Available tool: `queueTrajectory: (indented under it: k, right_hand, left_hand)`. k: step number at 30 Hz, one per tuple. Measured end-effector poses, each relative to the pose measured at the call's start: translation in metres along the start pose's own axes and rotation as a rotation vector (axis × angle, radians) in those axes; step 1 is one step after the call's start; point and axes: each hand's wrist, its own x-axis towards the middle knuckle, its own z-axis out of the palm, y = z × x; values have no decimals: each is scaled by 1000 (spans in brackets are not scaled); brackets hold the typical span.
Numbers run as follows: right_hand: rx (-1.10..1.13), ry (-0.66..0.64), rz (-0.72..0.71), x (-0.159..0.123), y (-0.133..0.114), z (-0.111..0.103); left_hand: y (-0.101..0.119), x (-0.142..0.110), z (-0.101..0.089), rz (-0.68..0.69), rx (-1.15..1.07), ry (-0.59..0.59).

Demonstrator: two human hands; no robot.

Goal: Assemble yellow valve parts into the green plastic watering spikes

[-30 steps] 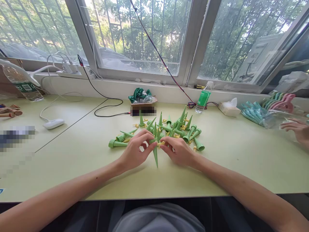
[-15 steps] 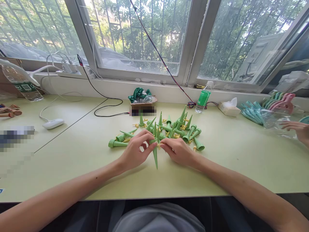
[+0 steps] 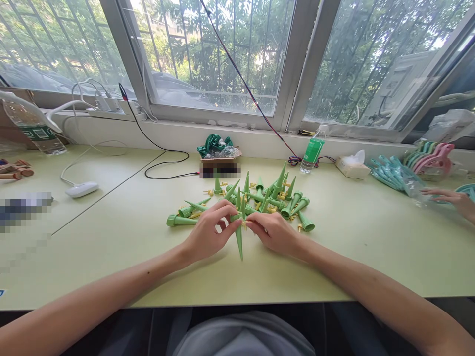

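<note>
My left hand (image 3: 212, 226) pinches a green plastic spike (image 3: 239, 243) by its wide collar, the pointed end hanging down toward me. On the right, the thumb and fingers of my right hand (image 3: 273, 231) close on a small yellow plastic valve (image 3: 244, 224) at the side of that collar. My fingertips partly cover where the two pieces meet, so I cannot tell how firmly they are joined. Just beyond my hands lies a loose pile of green spikes (image 3: 275, 201), some standing on their collars, others on their sides. Small yellow valves (image 3: 300, 228) are scattered among them.
A water bottle (image 3: 312, 152) and a tissue box (image 3: 353, 165) stand near the window. At right, another person's hand (image 3: 454, 200) is beside teal clothes hangers (image 3: 392, 173). A small open box (image 3: 220, 157) sits behind the pile. A white mouse (image 3: 82, 189) lies left.
My hands keep nearly the same position on the spike and valve. At right, the other person's hand has shifted a little left and flattened over the teal items.
</note>
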Motion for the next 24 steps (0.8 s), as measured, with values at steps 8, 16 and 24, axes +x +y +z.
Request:
queueTrajectory:
  k: [8, 16, 24]
  right_hand:
    - [8, -2, 35, 0, -2, -1]
    - [-1, -21, 7, 0, -1, -1]
    - [-38, -40, -3, 0, 0, -1]
  left_hand:
    - [2, 1, 0, -11, 4, -17]
    - [4, 2, -1, -3, 14, -23]
    - [6, 2, 0, -15, 12, -33]
